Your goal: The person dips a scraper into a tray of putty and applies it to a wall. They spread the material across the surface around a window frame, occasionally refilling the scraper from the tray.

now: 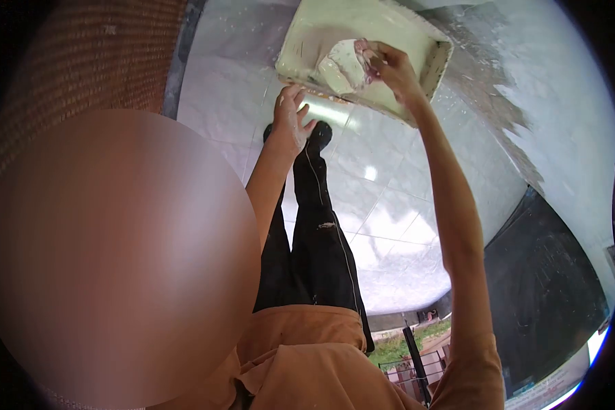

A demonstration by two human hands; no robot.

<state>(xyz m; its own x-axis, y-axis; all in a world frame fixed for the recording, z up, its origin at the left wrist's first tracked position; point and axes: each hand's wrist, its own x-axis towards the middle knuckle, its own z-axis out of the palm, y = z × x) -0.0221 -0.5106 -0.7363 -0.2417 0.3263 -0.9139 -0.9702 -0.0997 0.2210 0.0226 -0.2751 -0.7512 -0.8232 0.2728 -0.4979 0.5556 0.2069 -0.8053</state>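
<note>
The right hand (389, 67) is closed, its fingers pinching a whitish wet lump (345, 65); whether it is paste or a soaked cloth, I cannot tell. The lump sits inside the pale rectangular shallow tray (389, 20), which lies on the white tiled floor (389, 205), probably so that drips stay in the tray. The left hand (290, 121), smeared with white, is open with fingers spread at the near rim of the tray. It seems to steady the tray, but I cannot confirm the contact. The black-trousered legs (314, 239) stand just beside the tray. No brand, label or writing is readable anywhere.
</note>
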